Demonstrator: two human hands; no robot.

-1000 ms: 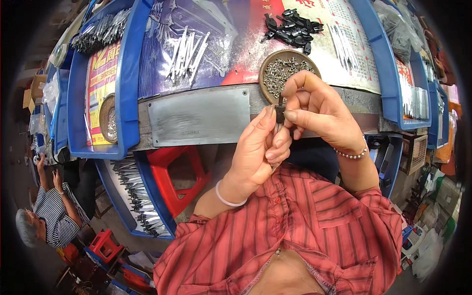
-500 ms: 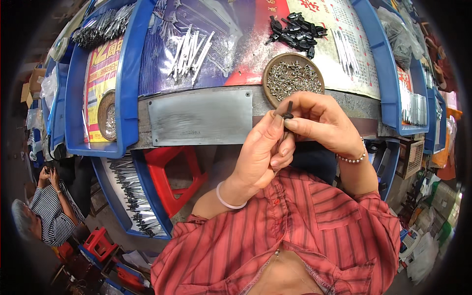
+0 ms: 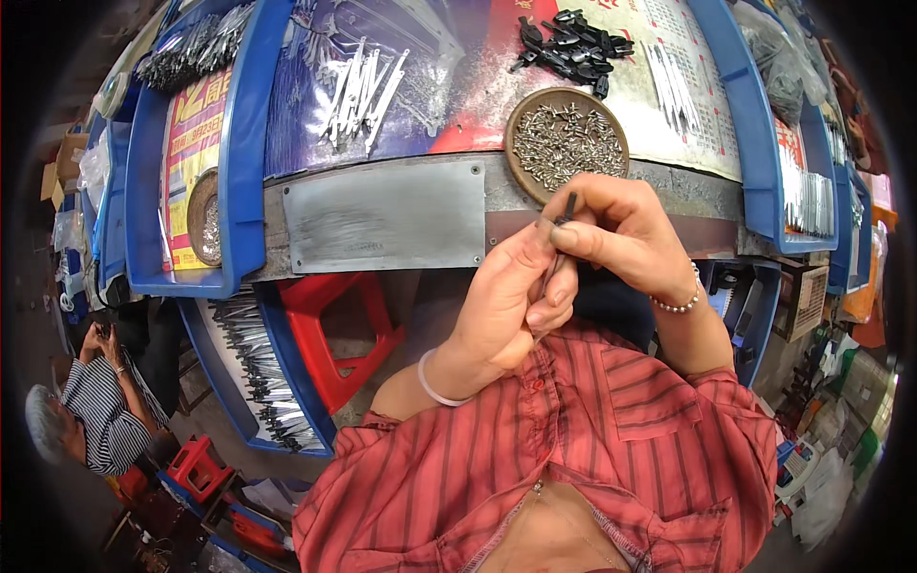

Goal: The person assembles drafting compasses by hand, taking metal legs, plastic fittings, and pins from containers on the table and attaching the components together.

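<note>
Both hands meet in front of the bench edge around a small black plastic piece [image 3: 569,206], whose narrow end sticks up between the fingertips. My left hand [image 3: 506,301] is closed, thumb and forefinger pinching the piece from the left. A thin strip seems to run down inside its curled fingers, mostly hidden. My right hand [image 3: 626,234] pinches the same piece from the right with thumb and forefinger. Just beyond the hands is a round wooden bowl [image 3: 517,170] of small metal rivet-like pins [image 3: 565,143].
Black plastic pieces [image 3: 573,48] lie in a heap behind the bowl. Silvery metal strips [image 3: 363,95] lie at left, more strips [image 3: 673,86] at right. Blue trays [image 3: 244,153] flank the bench. A metal plate [image 3: 387,218] is fixed on its edge. Below stands a red stool [image 3: 330,344]; another person [image 3: 105,411] sits far left.
The black piece has tilted to the right, and my right thumb and fingers have closed further over it. The bench has shifted slightly in view.
</note>
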